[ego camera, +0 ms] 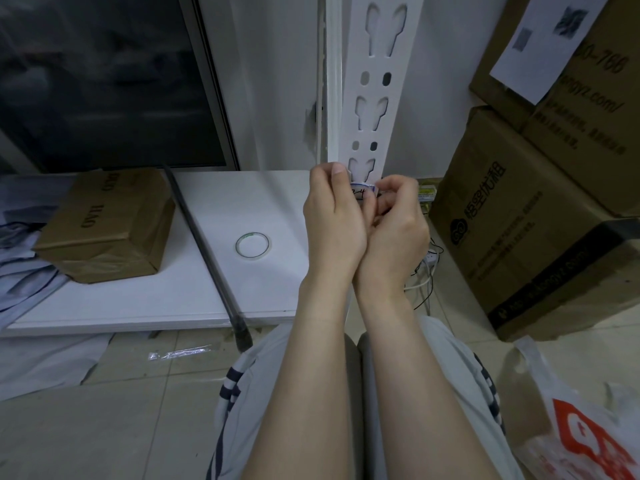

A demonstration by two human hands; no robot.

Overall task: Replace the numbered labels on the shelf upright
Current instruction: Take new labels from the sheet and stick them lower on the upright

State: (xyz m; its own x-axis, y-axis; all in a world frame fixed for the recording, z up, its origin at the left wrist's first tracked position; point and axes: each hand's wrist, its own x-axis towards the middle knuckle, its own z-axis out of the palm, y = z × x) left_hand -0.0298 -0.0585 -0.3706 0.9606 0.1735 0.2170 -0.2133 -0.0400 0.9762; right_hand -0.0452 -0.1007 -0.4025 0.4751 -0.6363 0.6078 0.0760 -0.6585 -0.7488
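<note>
As hands (334, 220) pinch the label (360, 192), boxes (519, 220) sit closed.

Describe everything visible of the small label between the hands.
The label is a small white slip with a blue border and dark handwriting, unreadable here. It curls slightly and is largely hidden by fingers. The left hand and right hand pinch it from either side, low in front of the white shelf upright.
</note>
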